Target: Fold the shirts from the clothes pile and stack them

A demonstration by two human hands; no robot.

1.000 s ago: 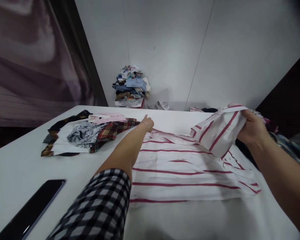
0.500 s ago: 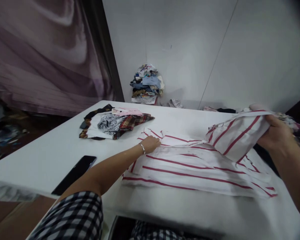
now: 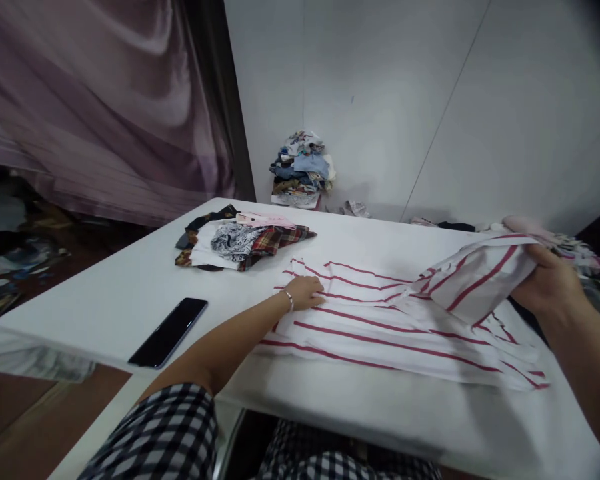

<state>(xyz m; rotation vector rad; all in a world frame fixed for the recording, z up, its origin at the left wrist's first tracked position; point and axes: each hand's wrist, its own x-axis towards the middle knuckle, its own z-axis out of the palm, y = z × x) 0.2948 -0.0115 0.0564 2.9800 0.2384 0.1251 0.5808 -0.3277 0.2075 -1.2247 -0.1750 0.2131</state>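
Note:
A white shirt (image 3: 365, 347) with red stripes is spread across the table in front of me, somewhat rumpled. My left hand (image 3: 304, 292), with a silver bracelet at the wrist, rests on the shirt's left part, its fingers stretched over the cloth and a little apart. At the right, my right hand (image 3: 550, 277) grips an edge of the same shirt and holds that part raised above the table, so the cloth slants up towards it. The fingers behind the lifted cloth are hidden.
On the white table (image 3: 100, 293) lie a black phone (image 3: 170, 333) and a pile of folded clothes (image 3: 240, 241). Beyond the table a tall clothes stack (image 3: 304, 170) stands by the wall. More clothes (image 3: 573, 248) are heaped past the right edge. A mauve curtain (image 3: 105, 100) hangs left.
Beside my left hand the shirt's upper left part now lies flatter, with its stripes more spread out. My right hand still holds its edge up, slightly lower. The view has shifted slightly.

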